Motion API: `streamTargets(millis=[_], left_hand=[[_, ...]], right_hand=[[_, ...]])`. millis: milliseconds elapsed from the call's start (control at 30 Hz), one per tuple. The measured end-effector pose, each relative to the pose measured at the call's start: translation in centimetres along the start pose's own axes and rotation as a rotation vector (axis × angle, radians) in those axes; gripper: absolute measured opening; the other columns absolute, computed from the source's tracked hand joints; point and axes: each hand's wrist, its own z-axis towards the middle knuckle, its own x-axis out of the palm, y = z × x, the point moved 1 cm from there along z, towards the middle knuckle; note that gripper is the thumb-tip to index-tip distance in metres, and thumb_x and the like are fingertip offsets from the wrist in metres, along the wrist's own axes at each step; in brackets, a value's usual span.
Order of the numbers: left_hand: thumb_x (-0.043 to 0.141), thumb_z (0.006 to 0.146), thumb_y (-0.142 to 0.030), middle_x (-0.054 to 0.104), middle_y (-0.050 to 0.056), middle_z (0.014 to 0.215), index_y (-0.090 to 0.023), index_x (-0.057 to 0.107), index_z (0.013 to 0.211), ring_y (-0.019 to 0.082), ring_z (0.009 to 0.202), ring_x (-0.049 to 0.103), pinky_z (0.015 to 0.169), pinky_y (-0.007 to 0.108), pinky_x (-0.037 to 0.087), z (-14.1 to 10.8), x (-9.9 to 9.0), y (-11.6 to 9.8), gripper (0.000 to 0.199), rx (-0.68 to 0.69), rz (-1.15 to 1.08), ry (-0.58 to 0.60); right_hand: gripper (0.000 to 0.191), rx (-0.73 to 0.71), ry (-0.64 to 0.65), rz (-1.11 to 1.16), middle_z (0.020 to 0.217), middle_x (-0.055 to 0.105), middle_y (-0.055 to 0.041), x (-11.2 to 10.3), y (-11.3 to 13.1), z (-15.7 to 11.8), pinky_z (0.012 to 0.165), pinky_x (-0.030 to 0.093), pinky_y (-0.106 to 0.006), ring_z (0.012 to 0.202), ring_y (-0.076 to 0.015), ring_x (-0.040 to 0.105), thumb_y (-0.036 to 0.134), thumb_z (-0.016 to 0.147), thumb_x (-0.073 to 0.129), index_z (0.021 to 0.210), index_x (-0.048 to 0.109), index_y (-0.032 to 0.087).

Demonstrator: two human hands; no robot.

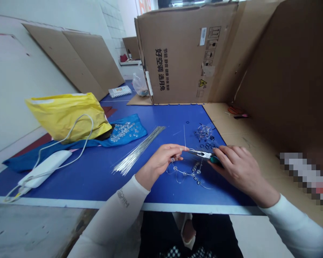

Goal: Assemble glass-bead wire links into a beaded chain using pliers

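As I log it from the head camera, the needle-nose pliers (200, 154) lie crosswise, their green grips wrapped by the right hand (238, 168), which is curled shut around them. Their steel nose points left, reaching the left hand (161, 159), nearly closed in a thumb-and-forefinger pinch on a thin wire (184, 138). Just below, closer to the left hand, rests a looped wire strung with clear glass beads (187, 173). Also catalogued: a sheaf of straight silver rods (136, 150), lying on a smooth blue tabletop (70, 190).
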Motion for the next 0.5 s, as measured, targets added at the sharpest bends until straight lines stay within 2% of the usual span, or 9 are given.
streamTargets(millis=[500], left_hand=[[0.071,0.079,-0.021,0.054,-0.002,0.061,-0.017,0.080,0.086,0.011,0.062,0.046,0.078,0.033,0.047,-0.09,0.50,-0.12,0.013,-0.022,-0.024,-0.012]], right_hand=[[0.025,-0.050,0.004,-0.085,0.101,0.073,-0.0129,-0.29,0.55,0.56,0.076,0.039,-0.037,0.088,-0.0260,0.060,0.032,0.097,0.061,0.114,0.064,0.014]])
